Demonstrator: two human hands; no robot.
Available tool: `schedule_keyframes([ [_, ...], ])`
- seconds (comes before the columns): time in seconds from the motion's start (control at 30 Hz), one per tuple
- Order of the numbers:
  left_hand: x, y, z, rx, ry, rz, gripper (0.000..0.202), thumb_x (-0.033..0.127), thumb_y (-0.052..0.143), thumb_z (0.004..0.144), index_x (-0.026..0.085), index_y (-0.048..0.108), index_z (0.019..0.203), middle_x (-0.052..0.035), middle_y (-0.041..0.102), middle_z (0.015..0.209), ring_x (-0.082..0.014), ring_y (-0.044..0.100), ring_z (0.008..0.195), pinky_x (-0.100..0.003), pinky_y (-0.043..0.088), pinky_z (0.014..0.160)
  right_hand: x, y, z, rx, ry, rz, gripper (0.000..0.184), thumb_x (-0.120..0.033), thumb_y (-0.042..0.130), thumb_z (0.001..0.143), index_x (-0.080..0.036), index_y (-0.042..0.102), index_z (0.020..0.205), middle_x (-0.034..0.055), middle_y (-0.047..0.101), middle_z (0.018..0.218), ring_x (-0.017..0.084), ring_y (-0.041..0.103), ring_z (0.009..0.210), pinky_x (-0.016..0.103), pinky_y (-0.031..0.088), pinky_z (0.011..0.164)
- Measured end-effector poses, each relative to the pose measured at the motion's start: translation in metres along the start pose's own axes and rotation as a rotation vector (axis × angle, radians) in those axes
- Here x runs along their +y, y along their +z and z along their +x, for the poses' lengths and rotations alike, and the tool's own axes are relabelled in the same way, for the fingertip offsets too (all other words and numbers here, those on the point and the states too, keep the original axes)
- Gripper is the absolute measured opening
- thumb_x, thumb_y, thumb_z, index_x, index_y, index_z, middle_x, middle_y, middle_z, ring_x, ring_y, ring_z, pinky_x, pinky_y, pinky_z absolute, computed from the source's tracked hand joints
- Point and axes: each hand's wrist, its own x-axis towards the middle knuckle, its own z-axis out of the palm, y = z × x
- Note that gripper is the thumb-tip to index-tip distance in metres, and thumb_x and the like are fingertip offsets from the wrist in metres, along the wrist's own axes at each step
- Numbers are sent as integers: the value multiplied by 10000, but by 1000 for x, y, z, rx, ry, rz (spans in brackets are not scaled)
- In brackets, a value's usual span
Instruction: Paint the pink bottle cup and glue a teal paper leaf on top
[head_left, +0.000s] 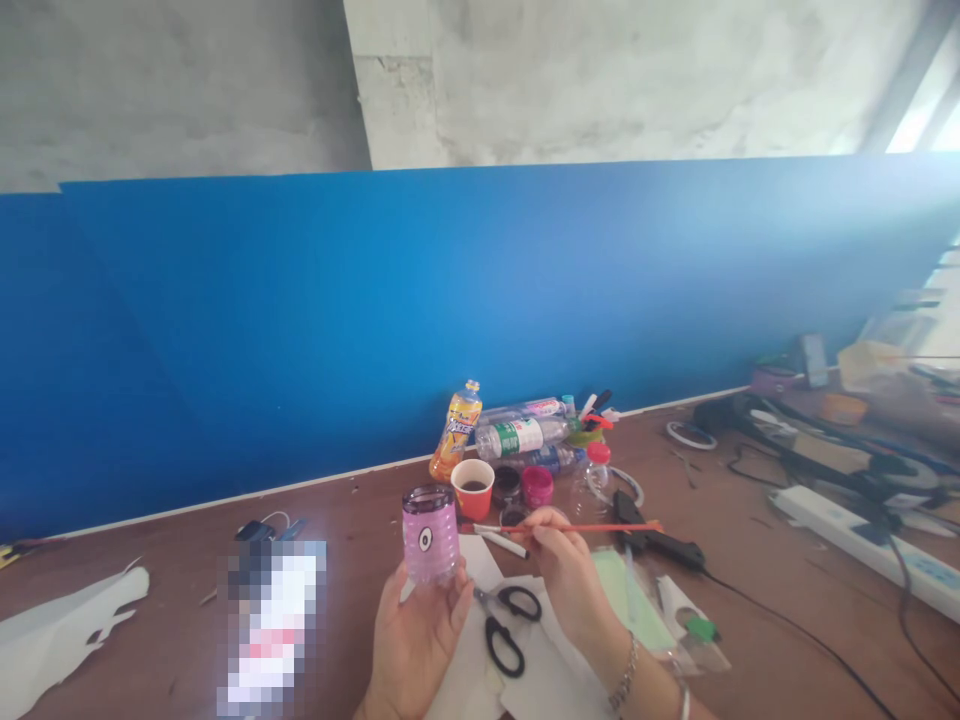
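Observation:
My left hand (417, 632) is closed around the base of a cut plastic bottle painted purple (429, 533), held upright with a painted eye facing me. My right hand (564, 570) pinches a thin orange-red brush (592, 527) that lies nearly level, its handle pointing right and its tip towards the purple bottle. Black-handled scissors (504, 625) lie on white paper (525, 670) between my hands. An orange paper cup (473, 487) with dark liquid stands just behind the purple bottle.
Small paint pots (537, 486), an orange juice bottle (455, 430) and clear plastic bottles (525, 435) lie against the blue wall panel (450, 300). A black glue gun (660, 545) with its cord, a power strip (862, 545) and tangled cables sit to the right. Cut white paper (67, 625) lies at left.

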Motion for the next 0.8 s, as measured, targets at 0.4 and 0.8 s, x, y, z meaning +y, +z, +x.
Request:
schedule_keyframes([
  [0.4, -2, 8, 3, 136, 104, 50, 327, 243, 435, 905, 89, 722, 877, -141, 752, 882, -217, 690, 891, -387, 490, 928, 11, 8, -15, -131, -7, -158, 122, -332, 666, 770, -211, 648, 765, 26, 686, 733, 187, 596, 747, 288, 400, 719],
  [0.8, 0, 3, 1, 158, 83, 1, 328, 289, 446, 903, 76, 689, 958, -143, 738, 936, -208, 681, 923, -361, 503, 914, 6, 3, -5, -61, 70, -62, 107, -304, 670, 733, -210, 620, 750, 39, 698, 717, 224, 631, 728, 320, 430, 660],
])
